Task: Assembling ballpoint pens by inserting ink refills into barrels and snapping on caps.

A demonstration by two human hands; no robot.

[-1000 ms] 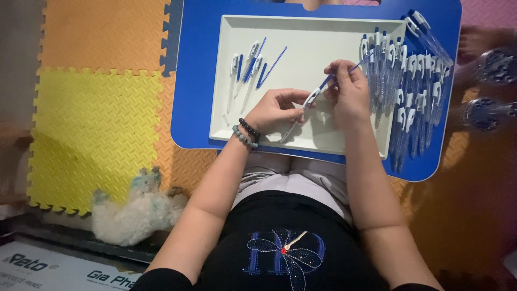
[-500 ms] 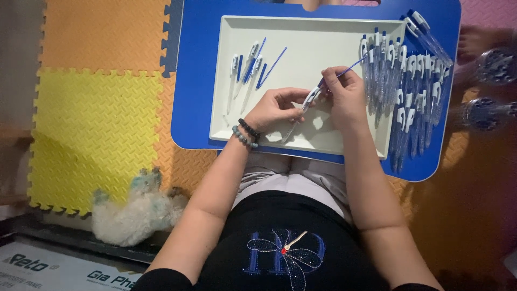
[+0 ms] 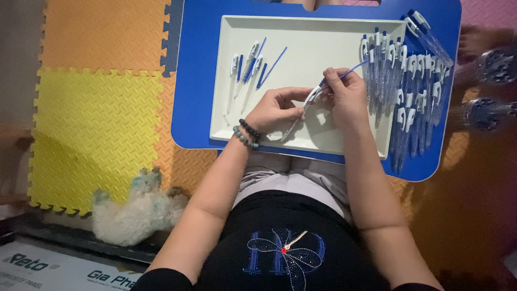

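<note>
Holding a clear pen barrel [image 3: 298,116] over the white tray [image 3: 301,40], the left hand [image 3: 274,110] has its fingers closed around the barrel's middle, tip pointing near and left. The right hand [image 3: 344,97] pinches the thin blue refill [image 3: 350,71] between thumb and forefinger, its lower end meeting the barrel's open top at the white clip end. Judging by this, the step in hand is feeding the refill into the barrel, with most of the refill outside. The next move seems to call for keeping refill and barrel in line while the right fingers slide it down. At the tray's far left lies a small group of loose pen parts [image 3: 249,67]; along the right edge a dense row of blue-and-white pens [image 3: 409,81] spills onto the blue lap table [image 3: 199,81]. A fluffy toy [image 3: 137,207] sits on the foam mat [image 3: 91,118].
</note>
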